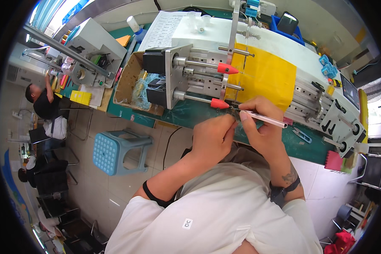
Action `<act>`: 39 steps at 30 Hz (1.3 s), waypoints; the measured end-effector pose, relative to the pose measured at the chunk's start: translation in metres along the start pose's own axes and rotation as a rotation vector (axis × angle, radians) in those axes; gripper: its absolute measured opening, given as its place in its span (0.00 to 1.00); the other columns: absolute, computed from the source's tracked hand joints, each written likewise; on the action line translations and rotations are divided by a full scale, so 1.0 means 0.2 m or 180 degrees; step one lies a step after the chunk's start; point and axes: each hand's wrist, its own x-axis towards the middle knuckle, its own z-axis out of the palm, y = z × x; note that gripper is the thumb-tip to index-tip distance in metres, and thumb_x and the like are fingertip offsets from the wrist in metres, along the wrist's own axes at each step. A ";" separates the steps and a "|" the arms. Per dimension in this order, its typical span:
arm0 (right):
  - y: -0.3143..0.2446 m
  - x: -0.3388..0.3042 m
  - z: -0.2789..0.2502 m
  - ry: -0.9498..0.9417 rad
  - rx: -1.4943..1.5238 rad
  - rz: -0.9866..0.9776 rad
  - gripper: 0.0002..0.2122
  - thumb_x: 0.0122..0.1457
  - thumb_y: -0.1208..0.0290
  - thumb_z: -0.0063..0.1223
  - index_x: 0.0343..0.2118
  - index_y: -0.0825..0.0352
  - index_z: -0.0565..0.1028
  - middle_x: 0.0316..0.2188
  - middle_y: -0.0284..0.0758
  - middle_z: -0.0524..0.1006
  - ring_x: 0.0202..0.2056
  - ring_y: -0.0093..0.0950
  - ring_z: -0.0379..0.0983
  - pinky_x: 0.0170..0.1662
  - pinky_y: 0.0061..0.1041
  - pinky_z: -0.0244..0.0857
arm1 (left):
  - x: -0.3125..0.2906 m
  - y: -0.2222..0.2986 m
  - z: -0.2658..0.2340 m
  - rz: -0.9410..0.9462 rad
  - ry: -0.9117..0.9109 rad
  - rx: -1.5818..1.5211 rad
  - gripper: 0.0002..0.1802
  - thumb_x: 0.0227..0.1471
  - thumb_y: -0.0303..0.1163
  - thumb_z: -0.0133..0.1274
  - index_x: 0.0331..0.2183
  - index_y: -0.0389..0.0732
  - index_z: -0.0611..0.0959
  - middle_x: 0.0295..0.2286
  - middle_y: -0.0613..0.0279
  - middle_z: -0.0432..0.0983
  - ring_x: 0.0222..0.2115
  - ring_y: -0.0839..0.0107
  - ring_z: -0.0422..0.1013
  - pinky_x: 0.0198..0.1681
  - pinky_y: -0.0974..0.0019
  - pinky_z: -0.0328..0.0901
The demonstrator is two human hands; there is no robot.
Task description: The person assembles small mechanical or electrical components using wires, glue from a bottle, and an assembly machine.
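My right hand (pixel 263 122) is closed around a slim white pen-like tool (pixel 266 118), its dark red end pointing right. Close beside it, my left hand (pixel 212 137) is pinched shut at the bench's front edge. What its fingers hold, if anything, is too small and hidden to name. Both sets of fingertips almost meet just below a winding machine with two metal shafts tipped by red cones; the nearer red cone (pixel 219 103) lies right above them. Behind my fingers a yellow sheet (pixel 266 74) covers the middle of the machine.
A cardboard box (pixel 125 91) with blue plastic wrap stands left of the black motors (pixel 155 62). Small blue snips (pixel 302 135) lie on the green mat to the right. A blue stool (pixel 118 152) stands on the floor. Another person (pixel 44 103) sits at the far left.
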 end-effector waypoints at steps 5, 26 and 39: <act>0.04 -0.06 -0.03 0.0139 0.0602 0.0291 0.04 0.63 0.81 0.63 0.40 0.73 0.83 0.31 0.37 0.82 0.32 0.27 0.78 0.40 0.26 0.72 | -0.11 -0.03 -0.10 0.0742 0.0159 0.0709 0.04 0.58 0.20 0.63 0.36 0.38 0.88 0.28 0.53 0.83 0.28 0.48 0.80 0.30 0.51 0.71; 0.02 -0.03 0.01 0.0152 -0.0143 -0.0370 0.06 0.60 0.80 0.68 0.39 0.70 0.85 0.34 0.42 0.85 0.35 0.40 0.83 0.41 0.35 0.76 | 0.55 0.04 -0.40 0.2086 -0.1691 0.1799 0.06 0.55 0.28 0.64 0.37 0.47 0.87 0.31 0.65 0.81 0.36 0.58 0.83 0.36 0.54 0.75; -0.09 -0.49 -0.51 -0.0519 -0.2013 -0.0208 0.14 0.53 0.73 0.68 0.44 0.63 0.82 0.40 0.39 0.81 0.48 0.43 0.77 0.54 0.43 0.67 | 0.39 0.44 -0.11 0.1906 -0.0172 0.1907 0.21 0.54 0.16 0.59 0.48 0.43 0.90 0.43 0.57 0.81 0.46 0.57 0.79 0.44 0.52 0.76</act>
